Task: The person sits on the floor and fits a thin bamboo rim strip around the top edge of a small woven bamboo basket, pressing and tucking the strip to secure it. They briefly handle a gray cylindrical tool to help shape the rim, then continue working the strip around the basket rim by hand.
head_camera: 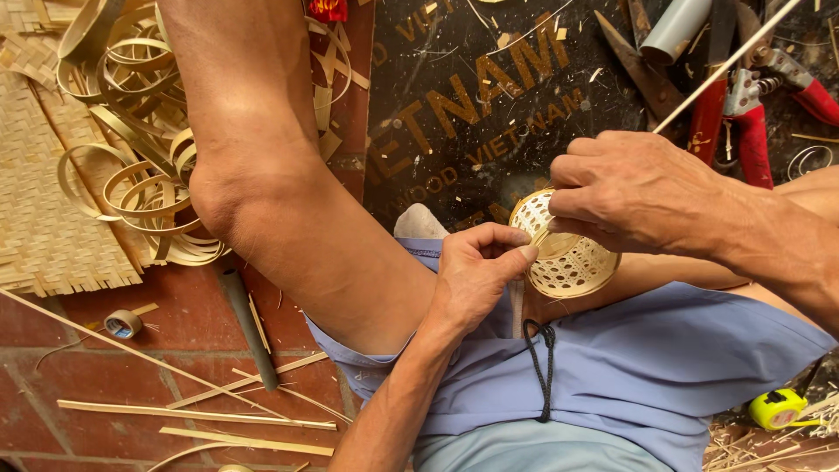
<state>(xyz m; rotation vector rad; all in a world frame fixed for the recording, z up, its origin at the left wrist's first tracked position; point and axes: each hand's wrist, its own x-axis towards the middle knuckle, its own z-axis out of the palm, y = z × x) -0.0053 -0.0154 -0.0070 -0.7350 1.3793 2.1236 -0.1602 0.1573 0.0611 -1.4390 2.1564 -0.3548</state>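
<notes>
Left hand (472,275) pinching rim of small woven basket (566,253), thumb and forefinger closed on edge. Right hand (642,192) gripping basket from above, fingers curled over top. Basket held over lap, above blue shorts (629,367). Black drawstring (544,367) hanging below. Coiled bamboo strips (140,157) and woven mat (44,218) at left on brick floor (175,358). Tape roll (123,323) near splints. Red pruners (743,114) at upper right. Yellow tape measure (776,408) at lower right.

left: knee (262,175), strip coils (131,157) block | right: red pruners (743,114) | top-centre mat (472,114) open
</notes>
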